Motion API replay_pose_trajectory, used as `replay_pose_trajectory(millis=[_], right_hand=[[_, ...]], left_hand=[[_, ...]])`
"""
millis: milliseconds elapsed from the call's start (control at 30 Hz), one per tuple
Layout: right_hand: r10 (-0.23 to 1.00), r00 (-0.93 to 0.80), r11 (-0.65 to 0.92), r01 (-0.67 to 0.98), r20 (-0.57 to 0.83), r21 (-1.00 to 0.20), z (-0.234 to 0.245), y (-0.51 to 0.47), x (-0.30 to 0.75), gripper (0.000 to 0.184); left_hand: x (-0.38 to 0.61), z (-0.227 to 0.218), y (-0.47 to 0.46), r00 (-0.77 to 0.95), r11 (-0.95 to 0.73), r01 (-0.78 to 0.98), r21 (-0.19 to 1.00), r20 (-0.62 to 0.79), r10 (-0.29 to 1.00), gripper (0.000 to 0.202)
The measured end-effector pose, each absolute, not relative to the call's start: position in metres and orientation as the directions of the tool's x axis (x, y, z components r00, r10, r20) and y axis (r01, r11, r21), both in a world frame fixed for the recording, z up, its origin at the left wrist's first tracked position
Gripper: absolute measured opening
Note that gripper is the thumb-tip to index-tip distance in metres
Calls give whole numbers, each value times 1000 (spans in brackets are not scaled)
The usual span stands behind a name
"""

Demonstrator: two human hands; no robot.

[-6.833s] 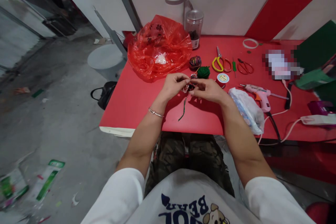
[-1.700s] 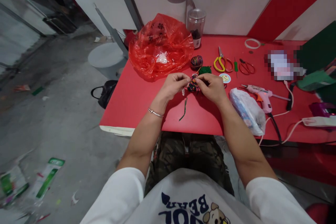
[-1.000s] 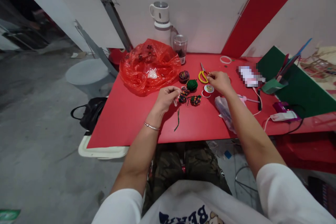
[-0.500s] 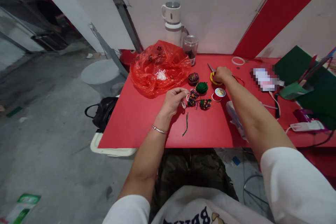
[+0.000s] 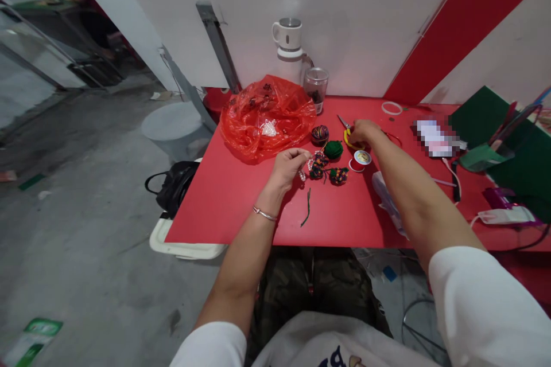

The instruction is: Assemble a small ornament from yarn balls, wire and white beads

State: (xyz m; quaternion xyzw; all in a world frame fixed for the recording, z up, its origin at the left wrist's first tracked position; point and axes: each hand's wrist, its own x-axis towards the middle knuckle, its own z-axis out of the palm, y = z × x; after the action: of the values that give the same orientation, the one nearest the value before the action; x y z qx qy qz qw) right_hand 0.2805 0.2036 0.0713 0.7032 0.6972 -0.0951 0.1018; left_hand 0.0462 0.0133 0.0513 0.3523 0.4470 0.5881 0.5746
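My left hand pinches a strand of small pearly beads between thumb and fingertips, just above the red table. Beside it lie two dark multicoloured yarn pompoms; the nearer one touches the beads, the other pompom sits to its right. My right hand is closed over the yellow handle of a pair of scissors, blades pointing away to the left. In front of that hand stands a spool of red thread. A green yarn ball and a multicoloured yarn ball rest between my hands.
A red plastic bag with white beads fills the back left, near a clear jar. A green yarn piece lies in front. At right are a phone, a pen holder and a power strip.
The view has shifted slightly, so everything sits a bit lower. The scissors have swung slightly left under my right hand. My left hand keeps its pinch on the beads.
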Motion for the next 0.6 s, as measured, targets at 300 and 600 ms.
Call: replay_pose_trajectory(millis=[300, 600], right_hand=[[1000, 26, -28, 979, -14, -201, 108, 182, 286, 54], [864, -438, -145, 255, -248, -956, 113, -37, 273, 74]], left_hand=[[44, 47, 18, -110, 50, -359, 932, -95, 989, 21], [51, 53, 14, -130, -19, -418, 908, -39, 991, 16]])
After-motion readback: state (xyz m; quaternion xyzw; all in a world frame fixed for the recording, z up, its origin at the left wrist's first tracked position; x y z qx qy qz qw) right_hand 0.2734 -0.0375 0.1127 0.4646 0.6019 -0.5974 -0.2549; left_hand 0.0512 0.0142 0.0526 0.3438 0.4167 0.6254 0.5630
